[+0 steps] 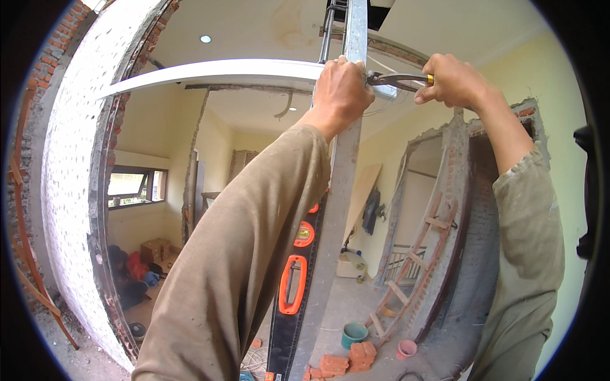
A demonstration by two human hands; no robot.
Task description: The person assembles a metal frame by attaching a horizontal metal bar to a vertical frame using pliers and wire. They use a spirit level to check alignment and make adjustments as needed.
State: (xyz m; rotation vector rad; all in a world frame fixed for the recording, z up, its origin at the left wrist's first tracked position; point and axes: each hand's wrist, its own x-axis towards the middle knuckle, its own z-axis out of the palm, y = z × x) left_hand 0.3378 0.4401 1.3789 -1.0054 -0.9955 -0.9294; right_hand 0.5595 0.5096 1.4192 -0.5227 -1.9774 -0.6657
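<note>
Up at head height, my left hand (340,92) is closed around the place where a long white bar (222,68) crosses an upright grey post (345,171); its fingertips are hidden. My right hand (454,82) grips the handles of dark pincers (397,79) with a yellow-tipped grip. Their jaws reach the post just beside my left hand, and thin wire shows below them. Against the lower post stands a black spirit level (286,336) with orange trim, partly covered by my left sleeve.
Reinforcing bars (335,25) rise behind the post. A wooden ladder (416,257) leans at the right. Red bricks (362,355), a green bucket (354,334) and a pink bucket (406,348) are on the floor. A rough plastered wall edge (101,209) borders the left. A person (124,279) crouches farther off.
</note>
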